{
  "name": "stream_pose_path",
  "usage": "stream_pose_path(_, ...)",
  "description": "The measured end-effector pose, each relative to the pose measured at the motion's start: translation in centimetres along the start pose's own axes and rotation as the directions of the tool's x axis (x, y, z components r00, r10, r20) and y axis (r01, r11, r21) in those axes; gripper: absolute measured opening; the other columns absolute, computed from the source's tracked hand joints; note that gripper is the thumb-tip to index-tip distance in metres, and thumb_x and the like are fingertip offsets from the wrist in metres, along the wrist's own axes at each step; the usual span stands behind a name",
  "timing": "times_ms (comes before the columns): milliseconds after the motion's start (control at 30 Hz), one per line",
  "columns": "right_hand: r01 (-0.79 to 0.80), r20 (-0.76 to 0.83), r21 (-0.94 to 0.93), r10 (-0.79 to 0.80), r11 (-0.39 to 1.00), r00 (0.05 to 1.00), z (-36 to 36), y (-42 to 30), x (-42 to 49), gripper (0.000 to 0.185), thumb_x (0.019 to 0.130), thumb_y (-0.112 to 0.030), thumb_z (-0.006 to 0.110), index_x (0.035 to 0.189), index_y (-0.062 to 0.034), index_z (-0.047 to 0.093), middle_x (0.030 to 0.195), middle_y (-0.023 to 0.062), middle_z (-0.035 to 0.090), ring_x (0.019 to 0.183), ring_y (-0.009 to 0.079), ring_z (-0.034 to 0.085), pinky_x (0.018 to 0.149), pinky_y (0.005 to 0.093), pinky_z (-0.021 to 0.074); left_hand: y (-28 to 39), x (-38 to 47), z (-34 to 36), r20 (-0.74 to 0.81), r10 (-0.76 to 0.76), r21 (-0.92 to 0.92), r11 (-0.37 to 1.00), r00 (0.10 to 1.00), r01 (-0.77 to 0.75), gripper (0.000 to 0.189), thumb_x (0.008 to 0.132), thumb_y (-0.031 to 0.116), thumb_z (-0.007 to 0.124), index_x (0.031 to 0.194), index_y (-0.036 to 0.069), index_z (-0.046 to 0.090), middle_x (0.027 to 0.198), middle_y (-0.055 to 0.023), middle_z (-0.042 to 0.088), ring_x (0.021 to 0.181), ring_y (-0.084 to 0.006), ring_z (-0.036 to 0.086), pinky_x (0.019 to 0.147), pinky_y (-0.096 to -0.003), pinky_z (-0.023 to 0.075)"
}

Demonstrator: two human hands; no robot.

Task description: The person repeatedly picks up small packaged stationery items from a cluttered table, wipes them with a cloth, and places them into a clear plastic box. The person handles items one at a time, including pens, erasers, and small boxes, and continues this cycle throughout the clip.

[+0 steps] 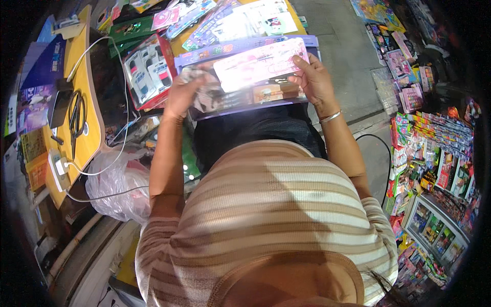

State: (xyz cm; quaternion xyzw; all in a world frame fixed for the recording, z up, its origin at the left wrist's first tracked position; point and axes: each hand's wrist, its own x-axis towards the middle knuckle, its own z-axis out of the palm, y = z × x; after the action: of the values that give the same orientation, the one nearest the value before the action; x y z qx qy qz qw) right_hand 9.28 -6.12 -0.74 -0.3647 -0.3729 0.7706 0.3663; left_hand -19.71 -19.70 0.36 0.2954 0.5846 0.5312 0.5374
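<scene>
My right hand pinches the right end of a flat pink-and-white package, thumb on top. Light glares off the package's left part, which tilts down to the left. Beneath it lies a shallow purple display box with printed writing on its raised far edge, resting at my lap. Several items, one of them an orange-brown packet, show in the box. My left hand is at the box's left side, blurred, by a grey-and-black item; whether it grips anything cannot be made out.
A red box of carded goods stands left of the purple box. Printed sheets cover the table ahead. A power strip and white cable sit on the left wooden table, above a plastic bag. Packaged goods crowd the right.
</scene>
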Motion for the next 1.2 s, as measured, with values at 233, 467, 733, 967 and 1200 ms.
stream_pose_path(233, -0.237, 0.012, -0.029, 0.238, 0.971, 0.971, 2.4, 4.8, -0.4, 0.032, 0.086, -0.014, 0.066, 0.111, 0.0015, 0.053, 0.101, 0.0093, 0.063, 0.084, 0.0173, 0.064, 0.068, 0.0309, 0.0577, -0.8, -4.6, -6.5, -0.308, -0.107, -0.017, 0.994, 0.945, 0.107, 0.022, 0.084, 0.019, 0.07, 0.098, 0.003, 0.065, 0.09, -0.0046, 0.066, 0.081, -0.0132, 0.062, 0.071, -0.0271, 0.0482)
stream_pose_path(467, -0.208, 0.042, -0.039, 0.21, 0.977, 0.977, 3.0, 6.0, 0.1, 0.02, 0.091, -0.014, 0.061, 0.107, -0.0026, 0.055, 0.096, 0.009, 0.066, 0.073, 0.0155, 0.066, 0.066, 0.0271, 0.0584, -3.2, -6.7, -6.9, -0.425, -0.174, -0.12, 0.983, 0.888, 0.135, 0.031, 0.088, 0.03, 0.064, 0.101, 0.001, 0.065, 0.091, -0.0027, 0.065, 0.083, -0.0125, 0.059, 0.076, -0.026, 0.0462)
stream_pose_path(733, 0.278, 0.058, -0.337, -0.275, 0.9, 0.96, 1.9, -5.2, 5.0, 0.03, 0.092, -0.023, 0.059, 0.112, -0.0006, 0.058, 0.104, 0.0075, 0.063, 0.089, 0.0133, 0.06, 0.08, 0.0283, 0.0503, -3.0, -6.4, -4.4, 0.074, -0.067, 0.07, 0.996, 0.995, 0.061, 0.022, 0.086, 0.006, 0.062, 0.108, 0.001, 0.061, 0.094, -0.0071, 0.067, 0.084, -0.0141, 0.063, 0.075, -0.0279, 0.0498)
stream_pose_path(967, 0.6, 0.707, -0.59, -0.013, 0.54, 0.707, 8.9, -2.4, 8.7, 0.027, 0.093, -0.015, 0.058, 0.118, -0.0038, 0.057, 0.095, 0.0008, 0.064, 0.085, 0.0053, 0.056, 0.072, 0.0211, 0.0473, -3.3, -5.2, 1.9, 0.03, -0.129, 0.185, 0.975, 0.991, 0.121, 0.04, 0.085, 0.024, 0.069, 0.117, 0.003, 0.059, 0.1, -0.0029, 0.063, 0.091, -0.012, 0.056, 0.083, -0.026, 0.0446)
stream_pose_path(1200, 0.659, 0.753, -0.567, -0.012, 0.495, 0.658, 14.3, 3.8, 9.0, 0.038, 0.089, -0.027, 0.06, 0.119, -0.0029, 0.057, 0.101, 0.0174, 0.064, 0.09, 0.025, 0.062, 0.079, 0.0347, 0.0495, -3.7, -3.7, 3.0, -0.172, -0.074, 0.169, 0.98, 0.982, 0.104, 0.052, 0.084, 0.039, 0.068, 0.117, -0.001, 0.058, 0.102, -0.0089, 0.063, 0.096, -0.0177, 0.055, 0.088, -0.03, 0.0423)
